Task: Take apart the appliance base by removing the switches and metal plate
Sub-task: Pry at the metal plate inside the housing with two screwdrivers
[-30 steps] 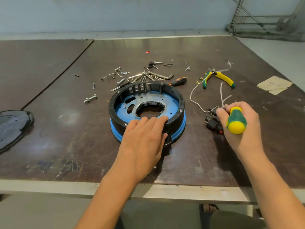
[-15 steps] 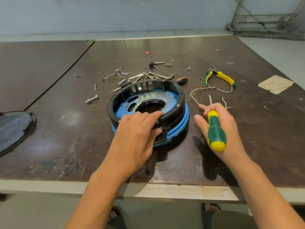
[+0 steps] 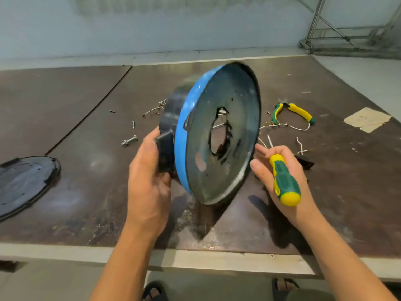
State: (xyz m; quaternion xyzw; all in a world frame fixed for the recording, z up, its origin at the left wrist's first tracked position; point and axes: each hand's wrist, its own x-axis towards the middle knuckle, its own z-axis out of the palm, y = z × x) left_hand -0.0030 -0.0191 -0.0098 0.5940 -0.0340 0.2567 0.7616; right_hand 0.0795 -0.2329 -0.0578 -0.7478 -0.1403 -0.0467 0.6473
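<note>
Though blurred, base apparently in left hand

glossy worn table, dull metal plate

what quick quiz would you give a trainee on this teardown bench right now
1. True or false: the appliance base lies flat on the table.
2. What does the right hand hold?
A. pliers
B. a green-and-yellow screwdriver
C. a bolt
3. Fill the gap: the yellow-handled pliers lie on the table to the person's ____ of the base.

Key
1. False. The left hand grips it tipped up on edge, with the underside toward the camera.
2. B
3. right
</note>
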